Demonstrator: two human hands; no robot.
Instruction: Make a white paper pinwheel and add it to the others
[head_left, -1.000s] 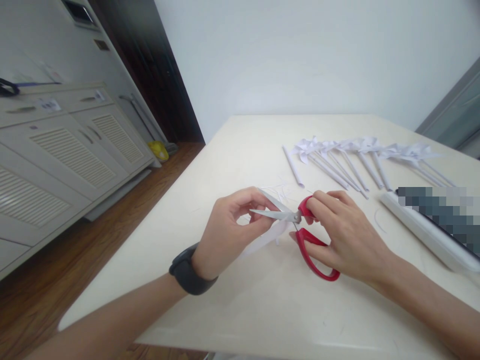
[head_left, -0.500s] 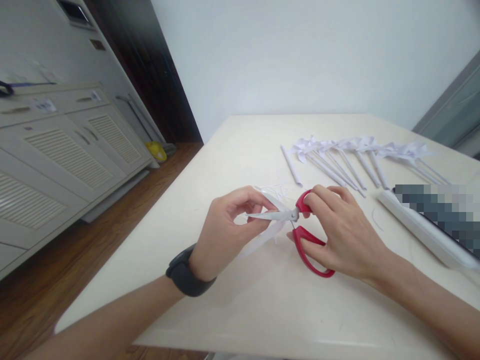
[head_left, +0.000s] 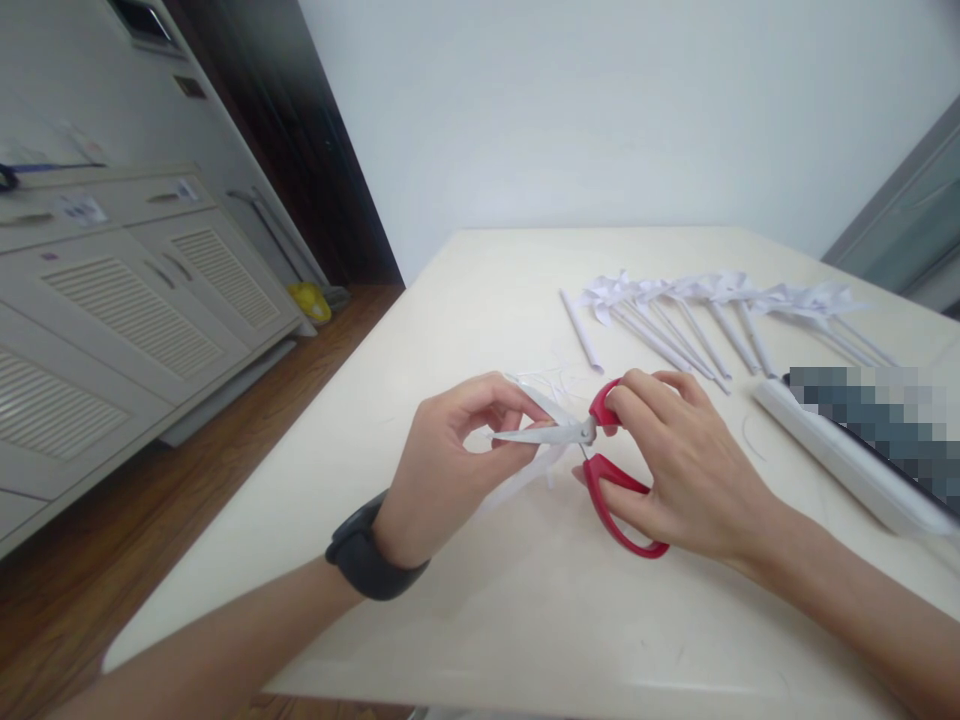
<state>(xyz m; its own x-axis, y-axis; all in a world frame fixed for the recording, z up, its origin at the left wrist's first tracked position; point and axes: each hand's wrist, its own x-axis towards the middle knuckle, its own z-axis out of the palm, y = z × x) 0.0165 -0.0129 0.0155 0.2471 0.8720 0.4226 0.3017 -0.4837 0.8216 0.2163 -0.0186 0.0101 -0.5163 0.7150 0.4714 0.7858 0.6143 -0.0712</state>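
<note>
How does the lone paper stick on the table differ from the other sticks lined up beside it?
The lone paper stick is bare, with nothing at its top; the pinwheel sticks each carry a folded white paper head. The lone paper stick lies apart on the left, while the pinwheel sticks lie close together in a row. The lone one also looks shorter. Both are white rolled paper, lying flat on the table.

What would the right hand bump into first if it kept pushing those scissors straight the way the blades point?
Most likely the left hand: the scissors in the right hand point their blades at its fingertips, which pinch white paper.
</note>
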